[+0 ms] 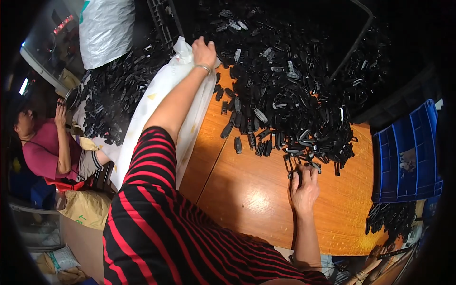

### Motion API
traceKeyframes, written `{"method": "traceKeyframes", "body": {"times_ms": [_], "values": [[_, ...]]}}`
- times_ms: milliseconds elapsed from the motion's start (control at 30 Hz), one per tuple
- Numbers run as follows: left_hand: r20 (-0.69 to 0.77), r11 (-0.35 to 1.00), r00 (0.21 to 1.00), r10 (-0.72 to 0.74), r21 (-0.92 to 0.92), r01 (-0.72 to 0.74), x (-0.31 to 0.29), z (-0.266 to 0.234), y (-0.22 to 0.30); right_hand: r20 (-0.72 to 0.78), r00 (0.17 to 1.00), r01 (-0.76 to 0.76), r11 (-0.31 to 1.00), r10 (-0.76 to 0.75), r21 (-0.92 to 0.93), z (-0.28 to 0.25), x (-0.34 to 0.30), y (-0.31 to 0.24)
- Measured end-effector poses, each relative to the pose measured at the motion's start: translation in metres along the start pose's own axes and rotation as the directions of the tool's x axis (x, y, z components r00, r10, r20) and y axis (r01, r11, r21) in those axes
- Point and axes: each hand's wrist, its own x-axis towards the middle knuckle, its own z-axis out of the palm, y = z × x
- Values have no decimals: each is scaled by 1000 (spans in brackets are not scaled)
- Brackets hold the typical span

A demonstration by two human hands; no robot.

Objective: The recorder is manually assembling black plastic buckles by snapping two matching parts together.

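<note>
My left arm reaches far forward over a white plastic sheet (147, 107). At the sheet's gathered far end, my left hand (204, 53) is closed with curled fingers, apparently on its edge. My right hand (305, 191) is low over the wooden table, fingers bent around a small black plastic part (314, 166) at the near edge of a heap. That heap of black plastic parts (294, 104) is made of small elongated pieces, some with glossy grey faces. A few loose pieces (237, 145) lie on the wood at its left side. My right fingertips are partly hidden.
The orange-brown table (251, 199) has a seam across it. A blue plastic crate (406, 154) stands at the right. Beyond the sheet lies another dark heap (111, 95), with a white sack (107, 33) behind. A co-worker (47, 147) sits at left; another person's hands (375, 261) show lower right.
</note>
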Motion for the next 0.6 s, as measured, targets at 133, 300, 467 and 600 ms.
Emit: {"method": "traceKeyframes", "body": {"times_ms": [133,300,467,600], "values": [[43,987,986,-158,0,158,31,20,-14,33,999,-37,999,38,-22,-3,2,-1],[22,941,953,-303,163,295,33,49,-1,19,999,-37,999,37,2,1,2,7],[105,913,908,-406,72,400,17,60,26,20,998,-66,998,65,19,0,5,4],[35,952,952,-306,-26,307,3,62,34,19,999,-44,998,43,39,-2,4,0]]}}
